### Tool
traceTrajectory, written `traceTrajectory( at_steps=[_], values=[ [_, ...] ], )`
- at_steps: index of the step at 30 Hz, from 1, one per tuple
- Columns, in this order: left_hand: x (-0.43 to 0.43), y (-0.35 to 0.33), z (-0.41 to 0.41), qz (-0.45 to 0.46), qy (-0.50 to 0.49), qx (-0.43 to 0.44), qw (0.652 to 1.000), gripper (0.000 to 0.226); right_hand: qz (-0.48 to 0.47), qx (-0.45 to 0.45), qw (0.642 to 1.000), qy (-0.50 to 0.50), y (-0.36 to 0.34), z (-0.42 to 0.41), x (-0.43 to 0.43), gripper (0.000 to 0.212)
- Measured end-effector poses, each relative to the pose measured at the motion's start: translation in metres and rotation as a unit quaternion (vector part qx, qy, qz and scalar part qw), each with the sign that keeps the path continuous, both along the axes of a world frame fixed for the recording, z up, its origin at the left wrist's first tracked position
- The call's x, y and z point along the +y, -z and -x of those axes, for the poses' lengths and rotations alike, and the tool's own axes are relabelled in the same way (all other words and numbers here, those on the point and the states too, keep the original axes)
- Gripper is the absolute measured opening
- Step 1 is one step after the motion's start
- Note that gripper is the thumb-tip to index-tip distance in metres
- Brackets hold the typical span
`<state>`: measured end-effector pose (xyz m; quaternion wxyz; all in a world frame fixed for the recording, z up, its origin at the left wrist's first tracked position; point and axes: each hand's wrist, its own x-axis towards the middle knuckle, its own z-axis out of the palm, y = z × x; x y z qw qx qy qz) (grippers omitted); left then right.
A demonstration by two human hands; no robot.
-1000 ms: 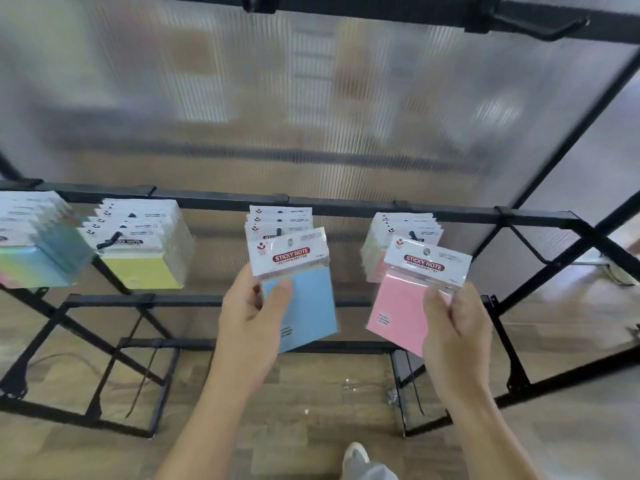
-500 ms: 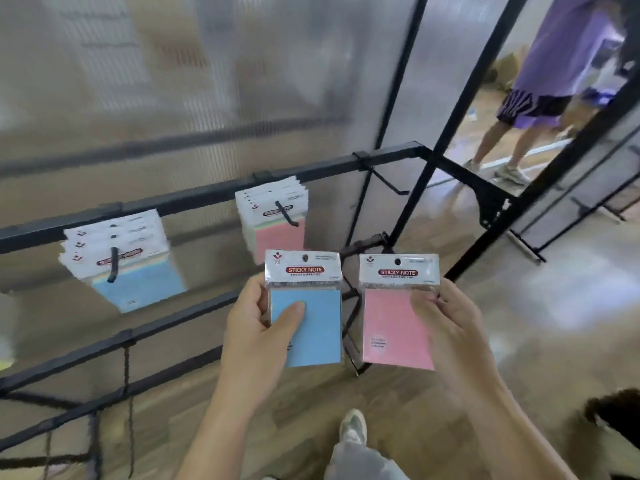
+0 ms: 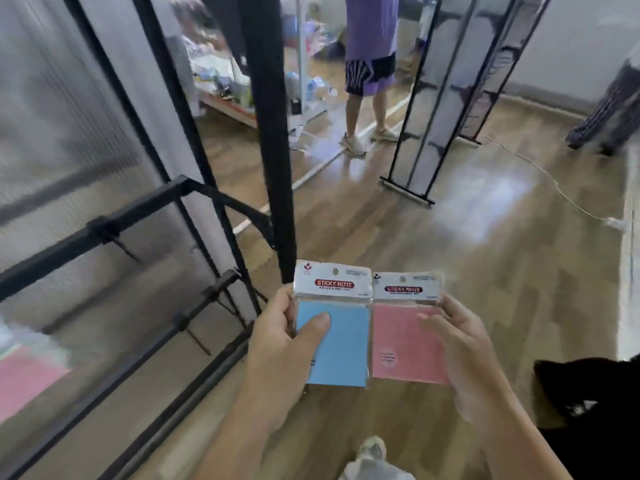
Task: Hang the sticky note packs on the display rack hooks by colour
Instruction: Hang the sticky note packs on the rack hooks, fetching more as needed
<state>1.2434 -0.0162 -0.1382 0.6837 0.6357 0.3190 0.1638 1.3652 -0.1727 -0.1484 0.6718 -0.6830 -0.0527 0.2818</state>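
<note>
1. At the far lower left edge, a pink patch, too blurred to make out.
2. Next, the black display rack in front of a ribbed translucent panel, with one bare hook jutting from its crossbar and a thick upright post nearer the middle.
3. Left hand, gripping the blue pack: thumb curled over the blue front, fingers tucked behind the left edge.
4. Blue pack upright, white "STICKY NOTE" header on top, clear of every hook and well apart from the crossbar, above the wooden floor.
5. Just beside it, edges touching, the pink pack, upright too and off the rack.
6. Right hand, holding the pink pack by its right edge, thumb across the pink front, fingers curled behind; somewhat blurred.
7. Further back, a person in purple standing beside a second black frame.
8. Far right, a white cable on the floor.
</note>
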Motion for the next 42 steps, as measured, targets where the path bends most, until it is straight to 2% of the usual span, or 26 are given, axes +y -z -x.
traceTrajectory(
  at_steps=[3,10,13,18,23,31,36,42],
  values=[
    [-0.018,-0.002,-0.068,-0.020,0.033,-0.001,0.999,0.020,0.001,-0.009,0.999,0.039,-0.003,-0.061,-0.025,0.031],
    [-0.040,-0.003,-0.191,-0.014,0.077,-0.025,0.997,0.020,-0.020,-0.023,0.994,0.108,-0.017,-0.172,-0.066,0.024],
    [-0.042,0.001,-0.241,-0.020,0.098,-0.026,0.995,0.029,-0.025,-0.023,0.989,0.143,-0.012,-0.214,-0.076,0.022],
    [-0.035,0.017,-0.334,-0.007,0.113,-0.029,0.993,0.031,-0.021,-0.019,0.984,0.175,-0.001,-0.284,-0.080,0.021],
    [-0.018,0.023,-0.458,0.006,0.151,-0.063,0.987,0.034,-0.010,-0.046,0.977,0.209,-0.004,-0.388,-0.071,0.021],
    [0.007,-0.004,-0.649,0.023,0.218,-0.096,0.971,0.032,-0.018,-0.088,0.962,0.258,-0.031,-0.558,-0.056,0.026],
    [0.000,0.000,-0.745,0.025,0.256,-0.081,0.963,0.039,-0.018,-0.076,0.957,0.279,-0.020,-0.637,-0.064,0.033],
    [-0.026,0.008,-0.881,0.024,0.271,-0.084,0.959,0.036,-0.027,-0.074,0.953,0.293,-0.006,-0.764,-0.089,0.033]
  ],
)
